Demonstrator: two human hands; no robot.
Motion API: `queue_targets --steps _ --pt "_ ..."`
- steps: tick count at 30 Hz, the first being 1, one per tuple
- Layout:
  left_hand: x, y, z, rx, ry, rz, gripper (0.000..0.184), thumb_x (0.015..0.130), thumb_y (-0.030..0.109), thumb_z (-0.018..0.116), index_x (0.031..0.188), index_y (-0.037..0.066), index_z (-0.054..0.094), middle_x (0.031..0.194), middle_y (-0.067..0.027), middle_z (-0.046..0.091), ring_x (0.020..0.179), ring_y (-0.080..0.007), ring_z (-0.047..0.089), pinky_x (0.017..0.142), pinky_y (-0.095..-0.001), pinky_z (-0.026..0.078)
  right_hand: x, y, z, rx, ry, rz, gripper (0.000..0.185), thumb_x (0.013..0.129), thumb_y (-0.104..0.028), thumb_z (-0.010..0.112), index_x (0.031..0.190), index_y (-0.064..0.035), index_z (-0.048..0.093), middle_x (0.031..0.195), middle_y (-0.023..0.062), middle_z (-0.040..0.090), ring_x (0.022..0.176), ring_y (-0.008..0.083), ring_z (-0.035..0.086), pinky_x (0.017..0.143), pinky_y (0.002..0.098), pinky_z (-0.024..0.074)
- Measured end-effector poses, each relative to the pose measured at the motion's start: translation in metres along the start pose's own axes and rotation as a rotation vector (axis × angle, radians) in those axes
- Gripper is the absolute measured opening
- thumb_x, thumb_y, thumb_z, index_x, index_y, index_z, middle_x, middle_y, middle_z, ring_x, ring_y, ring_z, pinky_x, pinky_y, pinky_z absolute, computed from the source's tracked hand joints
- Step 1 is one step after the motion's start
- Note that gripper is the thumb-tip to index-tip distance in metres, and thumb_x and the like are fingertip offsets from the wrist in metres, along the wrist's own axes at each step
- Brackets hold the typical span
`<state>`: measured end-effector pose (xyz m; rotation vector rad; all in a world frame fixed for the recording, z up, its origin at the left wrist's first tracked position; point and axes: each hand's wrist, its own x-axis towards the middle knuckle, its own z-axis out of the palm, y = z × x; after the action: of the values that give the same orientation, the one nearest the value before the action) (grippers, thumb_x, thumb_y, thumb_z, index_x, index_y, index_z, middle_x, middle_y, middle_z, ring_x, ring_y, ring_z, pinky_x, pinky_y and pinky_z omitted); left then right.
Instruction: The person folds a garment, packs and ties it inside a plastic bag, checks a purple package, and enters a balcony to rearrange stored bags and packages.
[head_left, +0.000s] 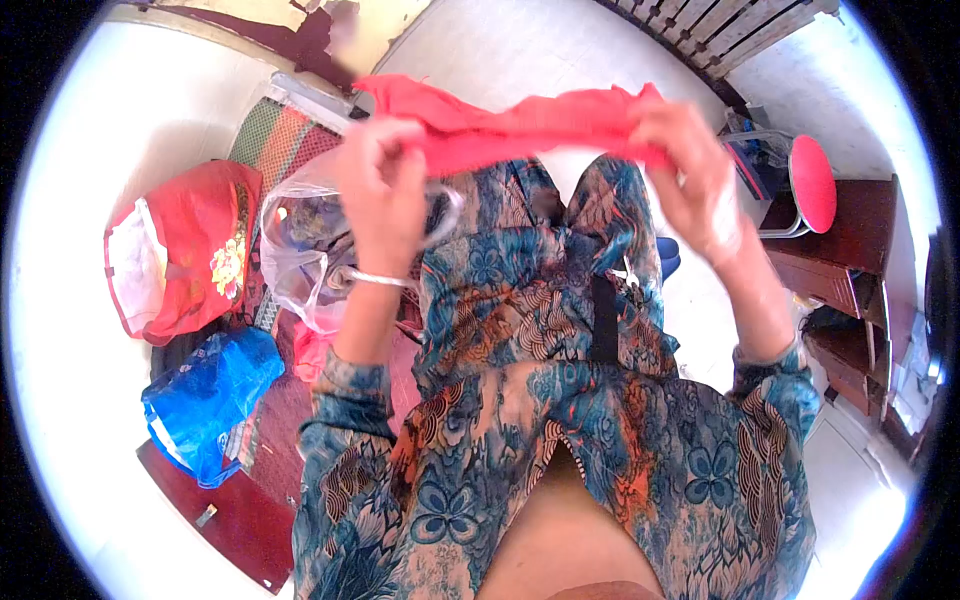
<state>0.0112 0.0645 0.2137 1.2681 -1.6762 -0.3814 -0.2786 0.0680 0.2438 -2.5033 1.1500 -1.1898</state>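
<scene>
A red cloth (pixel 520 125) is stretched level between my two hands, out in front of me above my lap. Its left end is pinched in my left hand (pixel 385 185), which is slightly blurred and wears a pale bangle at the wrist. My right hand (pixel 690 165) grips the other end, its fingers closed round the fabric. The cloth sags a little in folds and its edges are smeared by motion. Below it lies the patterned blue and brown garment (pixel 540 300) I am wearing, with a dark strap (pixel 605 315) on it.
At left are a red bag (pixel 190 260) with a yellow flower print, a clear plastic bag (pixel 300 240) of things, and a blue bag (pixel 215 390). A red round stool (pixel 812 185) and a brown wooden cabinet (pixel 850 240) stand at right. Slatted wood (pixel 700 30) is at the top.
</scene>
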Motion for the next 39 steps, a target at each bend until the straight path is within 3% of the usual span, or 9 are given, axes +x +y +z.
queue_targets --steps 4,8,11,16,19,24,32,35,39 --pt "-0.094 -0.025 0.008 0.180 -0.662 -0.191 0.025 0.070 -0.003 0.056 0.094 0.005 0.053 0.094 -0.0155 0.048 0.088 -0.0370 0.053 0.076 -0.0425 0.045 -0.096 -0.001 0.027 0.022 -0.412 0.193 0.030 0.062 0.005 0.058 0.091 -0.0028 0.056 0.095 0.0142 0.059 0.086 0.0329 0.059 0.076 0.0381 0.0486" --pt "-0.103 -0.008 0.008 0.228 -0.568 -0.297 0.027 0.073 0.001 0.059 0.099 0.008 0.055 0.094 -0.0129 0.053 0.089 -0.0317 0.054 0.077 -0.0374 0.044 -0.159 -0.013 0.045 0.098 -0.521 0.335 0.028 0.069 -0.001 0.061 0.097 -0.0022 0.057 0.097 0.0149 0.059 0.091 0.0340 0.057 0.079 0.0396 0.0471" --pt "-0.073 -0.003 0.022 0.237 -0.429 -0.015 0.026 0.075 0.004 0.060 0.101 0.008 0.055 0.096 -0.0127 0.053 0.090 -0.0323 0.053 0.079 -0.0376 0.044 -0.156 -0.017 0.041 0.196 -0.473 0.461 0.024 0.078 -0.013 0.061 0.099 -0.0022 0.057 0.100 0.0156 0.059 0.094 0.0347 0.057 0.081 0.0404 0.0465" --pt "-0.053 -0.052 0.050 0.578 -0.704 0.174 0.045 0.063 -0.001 0.060 0.106 0.013 0.058 0.114 -0.0075 0.052 0.110 -0.0274 0.048 0.092 -0.0453 0.035 -0.158 -0.007 0.043 0.169 -0.620 0.647 0.029 0.083 -0.024 0.058 0.104 -0.0044 0.058 0.102 0.0166 0.059 0.097 0.0345 0.056 0.083 0.0404 0.0461" --pt "-0.056 -0.069 0.041 0.591 -0.717 0.106 0.036 0.067 0.003 0.059 0.101 0.015 0.061 0.109 -0.0053 0.053 0.101 -0.0251 0.051 0.087 -0.0402 0.037 -0.156 -0.005 0.048 0.089 -0.645 0.661 0.030 0.083 -0.025 0.059 0.106 -0.0054 0.058 0.102 0.0166 0.059 0.097 0.0339 0.056 0.083 0.0408 0.0461" --pt "-0.056 -0.084 0.024 0.715 -0.534 0.080 0.035 0.067 0.007 0.062 0.100 0.015 0.059 0.090 -0.0085 0.055 0.088 -0.0263 0.054 0.076 -0.0421 0.040 -0.159 0.007 0.054 0.110 -0.726 0.728 0.031 0.083 -0.026 0.058 0.108 -0.0057 0.057 0.103 0.0166 0.058 0.098 0.0337 0.057 0.083 0.0416 0.0459" --pt "-0.036 -0.129 0.006 0.686 -0.151 -0.064 0.018 0.078 0.010 0.057 0.095 0.006 0.055 0.093 -0.0176 0.056 0.080 -0.0380 0.057 0.069 -0.0459 0.046 -0.161 0.020 0.053 0.128 -0.849 0.734 0.033 0.083 -0.028 0.057 0.106 -0.0050 0.058 0.105 0.0173 0.059 0.097 0.0340 0.058 0.082 0.0420 0.0461" --pt "-0.030 -0.142 0.000 0.479 -0.136 -0.190 0.016 0.081 0.007 0.054 0.096 0.004 0.055 0.094 -0.0157 0.059 0.075 -0.0325 0.061 0.065 -0.0417 0.049 -0.157 0.012 0.053 0.130 -0.798 0.712 0.032 0.083 -0.028 0.057 0.105 -0.0049 0.059 0.102 0.0171 0.059 0.097 0.0341 0.058 0.082 0.0426 0.0462" --pt "-0.015 -0.117 0.013 -0.526 0.167 -0.781 0.013 0.083 0.002 0.050 0.095 0.000 0.055 0.088 -0.0107 0.061 0.072 -0.0192 0.061 0.060 -0.0320 0.051 -0.147 0.003 0.050 -0.021 -0.828 0.680 0.030 0.080 -0.024 0.057 0.104 -0.0051 0.058 0.099 0.0167 0.059 0.097 0.0333 0.057 0.080 0.0430 0.0469"
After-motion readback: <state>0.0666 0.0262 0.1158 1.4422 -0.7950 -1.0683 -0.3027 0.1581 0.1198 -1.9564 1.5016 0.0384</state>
